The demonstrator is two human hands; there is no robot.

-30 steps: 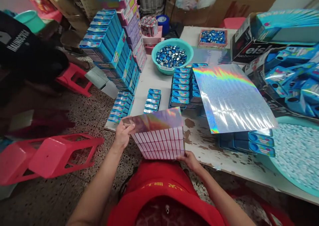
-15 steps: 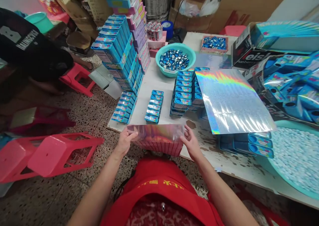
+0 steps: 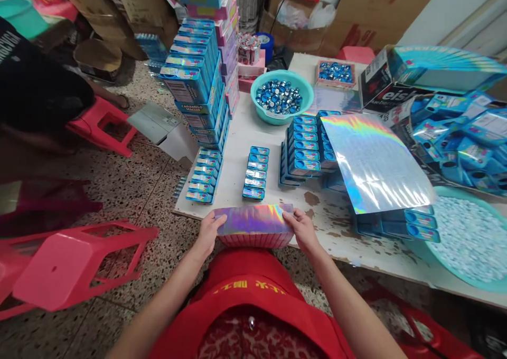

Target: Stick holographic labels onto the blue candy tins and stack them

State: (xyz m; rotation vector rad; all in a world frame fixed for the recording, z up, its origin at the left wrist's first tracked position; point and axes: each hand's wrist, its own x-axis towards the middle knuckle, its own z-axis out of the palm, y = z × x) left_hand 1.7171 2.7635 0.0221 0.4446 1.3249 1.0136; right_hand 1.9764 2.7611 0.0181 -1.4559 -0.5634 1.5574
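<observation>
My left hand (image 3: pixel 208 232) pinches the left end of a shiny holographic sheet (image 3: pixel 253 219) at the table's front edge, thumb on top. At the other end my right hand (image 3: pixel 303 229) grips the same sheet, thumb also on top. The sheet shows purple and orange glints; a pinkish ribbed part hangs below it, and I cannot tell whether it belongs to the sheet. Just beyond stands a short row of blue candy boxes (image 3: pixel 255 173). Another row of blue boxes (image 3: pixel 204 177) stands to the left, and a larger block of them (image 3: pixel 304 145) to the right.
A loose silver sheet (image 3: pixel 378 161) lies over boxes on the right. Behind is a turquoise basin (image 3: pixel 263 119) of blue and silver caps. White pieces fill a basin (image 3: pixel 439 274) at right. Tall box stacks (image 3: pixel 196 92) rise at left; red stools (image 3: pixel 55 269) and a seated person are beyond.
My view has shifted slightly to the left. Both hands still hold the sheet, which now looks flatter and shows brighter purple and orange reflections; less of the ribbed part shows.
</observation>
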